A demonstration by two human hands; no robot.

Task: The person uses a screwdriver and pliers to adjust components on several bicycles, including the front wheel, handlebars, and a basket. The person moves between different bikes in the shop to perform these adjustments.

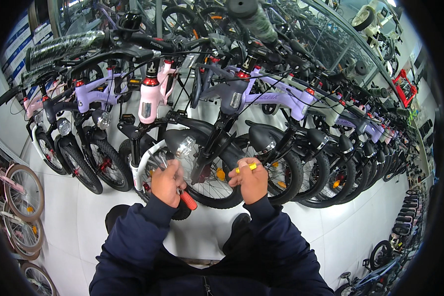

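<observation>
My left hand (166,182) is closed round a red-handled tool (188,200), whose grip sticks out below the fingers. Thin metal shafts (161,159) show above the same hand; their exact kind I cannot make out. To the right, my right hand (251,182) pinches a small yellow object (246,168) between thumb and fingers, too small to name. Both hands are in front of a bicycle's front wheel (217,187), apart from each other. A black headlight (180,143) with a clear lens sits just above my left hand. Another headlight (261,139) lies above my right hand.
A tight row of bicycles runs across, with a pink frame (151,101) and a purple frame (276,98) among them. A wrapped handlebar grip (66,47) juts in at upper left. More bicycle wheels (25,192) stand along the left. White floor tiles (74,222) lie below.
</observation>
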